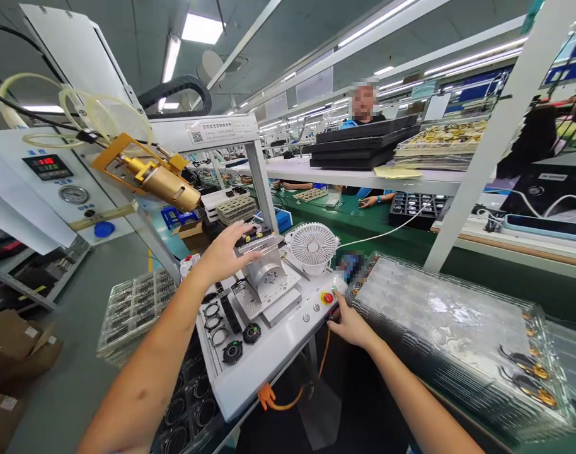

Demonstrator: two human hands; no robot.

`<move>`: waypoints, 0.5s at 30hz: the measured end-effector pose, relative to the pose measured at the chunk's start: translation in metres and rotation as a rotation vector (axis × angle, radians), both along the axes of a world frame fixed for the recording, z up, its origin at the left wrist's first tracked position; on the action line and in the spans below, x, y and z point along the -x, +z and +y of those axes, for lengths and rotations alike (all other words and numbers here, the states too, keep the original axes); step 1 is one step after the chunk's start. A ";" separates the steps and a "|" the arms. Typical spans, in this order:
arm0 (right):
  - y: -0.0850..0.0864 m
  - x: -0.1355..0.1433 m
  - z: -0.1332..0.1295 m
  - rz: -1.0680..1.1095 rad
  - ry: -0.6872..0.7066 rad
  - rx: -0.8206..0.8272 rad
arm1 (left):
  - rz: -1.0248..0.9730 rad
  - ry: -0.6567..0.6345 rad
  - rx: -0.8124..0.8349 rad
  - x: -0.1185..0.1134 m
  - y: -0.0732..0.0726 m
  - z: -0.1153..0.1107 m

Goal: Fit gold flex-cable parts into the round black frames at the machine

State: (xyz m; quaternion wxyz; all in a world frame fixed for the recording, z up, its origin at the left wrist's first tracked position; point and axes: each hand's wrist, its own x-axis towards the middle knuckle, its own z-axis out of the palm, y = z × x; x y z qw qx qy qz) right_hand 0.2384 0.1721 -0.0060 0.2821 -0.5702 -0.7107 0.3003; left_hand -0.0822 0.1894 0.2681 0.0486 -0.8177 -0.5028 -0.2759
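My left hand (225,253) reaches over the silver metal fixture (270,272) of a white benchtop machine, fingers apart, thumb close to its top edge. Whether it touches the metal I cannot tell. My right hand (351,323) is at the machine's front right corner, its index finger on a green button (334,290) beside the red emergency stop button (326,297). Its thumb is spread at the panel's front face; the other fingers are partly hidden. Two round black parts (232,352) and several black rings (213,309) lie on the machine's left side.
A gold dispensing head (169,186) hangs above left. A white fan (312,246) stands behind the panel. Stacked clear trays (439,315) sit at right, more trays (134,306) at left. An orange cable (295,400) hangs in front. Other people work across the bench.
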 end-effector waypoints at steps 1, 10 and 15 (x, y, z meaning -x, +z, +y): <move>0.001 0.000 0.001 0.003 -0.006 0.001 | -0.073 -0.002 -0.062 0.000 -0.006 -0.011; 0.026 -0.002 -0.059 0.240 0.150 0.033 | -1.015 -0.079 0.706 -0.064 -0.219 -0.148; 0.000 0.033 -0.132 0.693 0.240 -0.067 | -1.466 -0.162 0.998 -0.099 -0.283 -0.181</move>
